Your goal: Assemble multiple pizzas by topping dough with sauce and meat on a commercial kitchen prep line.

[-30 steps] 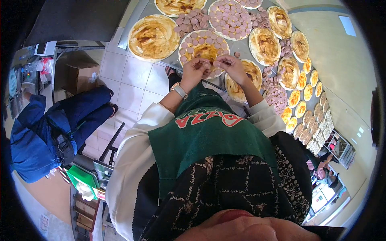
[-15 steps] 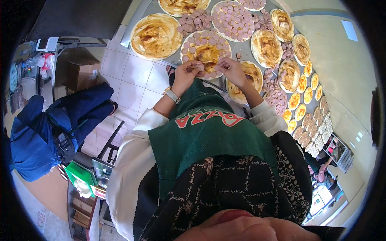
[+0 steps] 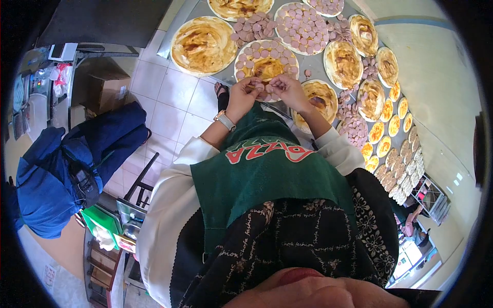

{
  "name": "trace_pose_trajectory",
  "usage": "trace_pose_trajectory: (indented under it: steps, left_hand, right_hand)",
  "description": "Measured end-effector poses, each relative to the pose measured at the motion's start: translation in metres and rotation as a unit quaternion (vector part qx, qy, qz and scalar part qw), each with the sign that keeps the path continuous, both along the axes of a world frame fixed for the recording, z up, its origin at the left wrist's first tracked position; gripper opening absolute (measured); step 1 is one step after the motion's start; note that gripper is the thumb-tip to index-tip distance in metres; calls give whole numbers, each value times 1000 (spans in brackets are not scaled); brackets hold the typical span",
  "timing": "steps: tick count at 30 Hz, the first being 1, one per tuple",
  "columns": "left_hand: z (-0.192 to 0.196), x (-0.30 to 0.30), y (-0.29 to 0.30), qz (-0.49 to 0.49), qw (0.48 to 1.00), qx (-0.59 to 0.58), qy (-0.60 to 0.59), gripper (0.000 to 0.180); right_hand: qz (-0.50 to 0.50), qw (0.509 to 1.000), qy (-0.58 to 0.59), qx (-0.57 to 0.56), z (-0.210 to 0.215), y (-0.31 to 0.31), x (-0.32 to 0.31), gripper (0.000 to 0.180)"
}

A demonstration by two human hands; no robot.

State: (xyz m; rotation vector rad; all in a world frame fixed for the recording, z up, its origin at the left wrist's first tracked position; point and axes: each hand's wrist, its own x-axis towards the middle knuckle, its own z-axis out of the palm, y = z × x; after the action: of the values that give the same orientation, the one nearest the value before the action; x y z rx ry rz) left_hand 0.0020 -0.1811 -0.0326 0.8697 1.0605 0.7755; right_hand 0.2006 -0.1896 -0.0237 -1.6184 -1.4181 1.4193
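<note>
Both my hands are over the near edge of a round pizza base point(image 3: 268, 68) spread with orange-brown sauce. Pink sausage slices ring its rim, while the sauced middle is bare. My left hand point(image 3: 241, 97) is closed over the near left rim, with sausage slices pinched at its fingertips. Close beside it, my right hand point(image 3: 290, 92) pinches at the near rim; a slice seems to be between its fingertips, partly hidden. Beyond the base lies a heap of loose sausage slices point(image 3: 253, 29). Another base point(image 3: 302, 28) is covered with slices.
Sauced bases without slices lie to the left point(image 3: 203, 46) and right point(image 3: 319, 97) on the metal table point(image 3: 313, 64). Smaller pizzas point(image 3: 394, 124) continue along the far right. A person in blue point(image 3: 49, 179) is at my left, near a cardboard box point(image 3: 108, 90).
My right hand has come down and left, closer to my left hand at the near rim. The view has shifted slightly.
</note>
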Motion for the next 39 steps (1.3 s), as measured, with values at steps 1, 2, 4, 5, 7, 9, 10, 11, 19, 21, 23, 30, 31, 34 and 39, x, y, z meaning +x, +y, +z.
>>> trace_pose_trajectory:
  steps: [1, 2, 4, 5, 7, 9, 10, 11, 19, 21, 23, 30, 31, 34, 39]
  left_hand:
    - [0, -1, 0, 21, 998, 45, 31, 17]
    - [-4, -3, -1, 22, 998, 44, 31, 17]
    - [-13, -10, -2, 10, 997, 68, 38, 19]
    - [-13, -11, -1, 11, 997, 68, 39, 19]
    - [-13, -11, 0, -15, 997, 65, 37, 25]
    - [3, -10, 4, -29, 995, 81, 52, 29]
    - [9, -10, 6, -43, 992, 97, 66, 34]
    - [9, -11, 6, -42, 992, 97, 66, 34]
    - [-2, -37, 7, 4, 966, 167, 199, 39]
    - [-1, -42, 11, 16, 966, 166, 198, 37]
    - [0, -47, 13, 30, 966, 163, 197, 35]
    - [0, -57, 14, 49, 962, 179, 200, 30]
    - [2, -57, 14, 52, 963, 175, 198, 29]
    - [-2, -65, 11, 57, 957, 196, 206, 27]
    - [-4, -78, 6, 72, 965, 166, 189, 27]
  right_hand:
    - [48, 994, -94, 24, -3, -1, 2, 18]
    - [96, 977, -187, 47, -3, -1, 2, 18]
    - [120, 952, -246, 141, -2, -3, 1, 19]
    - [141, 914, -301, 233, 1, -1, -2, 19]
    - [115, 950, -211, 200, 5, 3, -9, 18]
    - [84, 976, -120, 163, 13, 9, -18, 18]
    - [46, 997, -9, 59, 17, 12, -24, 16]
    - [9, 994, 103, -45, 21, 14, -27, 15]
    - [145, 962, -151, 174, 6, 17, -21, 10]
    - [178, 925, -212, 261, 3, 28, -23, 9]
    - [97, 918, -241, 301, -2, 53, -26, 11]
    - [37, 904, -333, 265, -3, 155, -46, 15]
    - [65, 874, -408, 257, -6, 164, -46, 17]
    - [66, 883, -418, 206, -8, 170, -45, 19]
    - [-30, 997, -40, 59, -10, 155, -4, 19]
